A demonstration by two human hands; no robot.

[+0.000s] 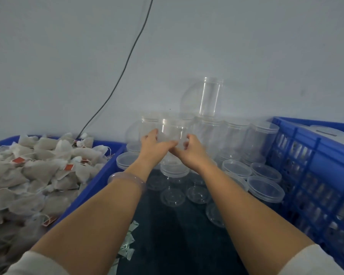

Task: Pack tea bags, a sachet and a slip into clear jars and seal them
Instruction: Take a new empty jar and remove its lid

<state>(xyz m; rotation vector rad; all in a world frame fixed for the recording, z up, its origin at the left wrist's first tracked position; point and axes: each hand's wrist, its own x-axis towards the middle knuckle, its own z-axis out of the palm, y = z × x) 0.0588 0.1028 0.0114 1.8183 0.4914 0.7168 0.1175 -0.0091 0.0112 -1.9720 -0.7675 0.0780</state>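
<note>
- Gripping one clear jar (172,132) from both sides: left hand (153,143) wrapped round its left wall, right hand (189,149) curled at its lower right. Held above the counter (177,245), just in front of the jar stack (226,135).
- Could topple the top jar (210,96), perched upright on the stack just behind the held one, with a nudge while lifting away.
- Could dent the thin wall or let it slip by squeezing unevenly on what looks like slick plastic.
- Could sweep lids (265,188) or sachets (129,241) aside with a forearm on drawing back.
- Counting jars: one in hand, one on top, probably five in the row beneath, though too blurred and see-through to be sure.
- Counting lids: at least six deep ones, plus about five flat clear discs (199,194) lying on the counter.
- Counting blue containers: two. A bin (99,177) on the left, heaped with tea bags (38,169), far too many to count, and a crate (316,165) on the right.
- No slip to be seen anywhere.
</note>
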